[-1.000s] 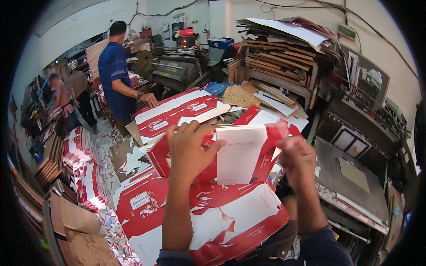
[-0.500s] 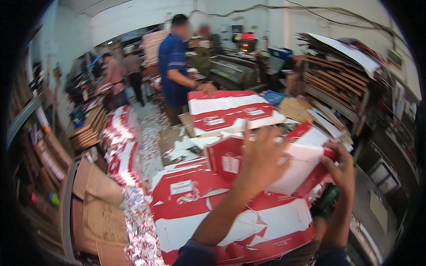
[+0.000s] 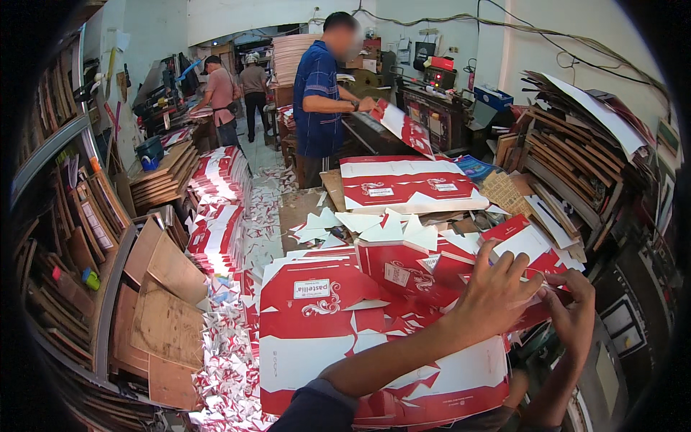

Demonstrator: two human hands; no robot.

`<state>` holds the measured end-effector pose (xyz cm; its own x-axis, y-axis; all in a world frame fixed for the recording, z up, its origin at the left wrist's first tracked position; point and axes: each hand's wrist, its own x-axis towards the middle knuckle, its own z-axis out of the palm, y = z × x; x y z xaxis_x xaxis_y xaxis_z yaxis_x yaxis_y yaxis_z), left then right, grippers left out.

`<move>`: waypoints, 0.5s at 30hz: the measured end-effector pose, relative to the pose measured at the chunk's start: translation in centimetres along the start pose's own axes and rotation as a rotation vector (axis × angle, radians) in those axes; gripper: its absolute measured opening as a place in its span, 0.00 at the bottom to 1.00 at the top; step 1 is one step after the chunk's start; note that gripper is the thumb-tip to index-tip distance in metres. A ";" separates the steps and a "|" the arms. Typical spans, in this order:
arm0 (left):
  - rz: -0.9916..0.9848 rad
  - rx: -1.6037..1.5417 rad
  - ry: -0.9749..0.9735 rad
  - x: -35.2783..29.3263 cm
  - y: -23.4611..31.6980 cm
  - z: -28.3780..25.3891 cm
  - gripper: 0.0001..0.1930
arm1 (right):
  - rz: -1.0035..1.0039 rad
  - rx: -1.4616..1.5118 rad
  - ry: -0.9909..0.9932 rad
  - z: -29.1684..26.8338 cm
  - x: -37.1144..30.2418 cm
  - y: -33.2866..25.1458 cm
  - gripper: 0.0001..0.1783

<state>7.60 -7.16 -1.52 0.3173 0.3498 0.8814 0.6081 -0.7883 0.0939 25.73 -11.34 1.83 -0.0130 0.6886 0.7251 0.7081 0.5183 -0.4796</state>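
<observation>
Where visible, plain red cardboard (image 3: 533, 315)

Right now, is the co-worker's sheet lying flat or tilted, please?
Tilted: the sheet slopes down from the co-worker's hand toward the stack below.

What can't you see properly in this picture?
All in the head view:
1. How the right hand grips: the left hand and its own curled fingers partly cover the red card.
2. Part of the red-and-white sheets in front: the left forearm hides it.
3. The rest of the left sleeve: cut off by the lower edge.
4. The farthest person's hands: too small to make out.
</observation>
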 end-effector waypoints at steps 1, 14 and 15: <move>0.000 -0.011 0.012 0.1 0.0 0.0 0.14 | 0.005 -0.017 -0.034 -0.1 0.2 0.0 0.10; 0.005 0.008 -0.012 0.1 0.4 -0.6 0.20 | 0.146 0.451 0.208 -0.3 -0.5 4.2 0.09; 0.004 -0.001 -0.013 0.1 0.5 -0.6 0.20 | 0.111 0.528 0.305 -0.6 -0.4 5.6 0.10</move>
<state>7.49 -7.81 -1.05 0.3287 0.3533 0.8759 0.6060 -0.7902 0.0913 30.07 -9.03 -0.87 0.2978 0.6173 0.7282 0.2480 0.6866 -0.6834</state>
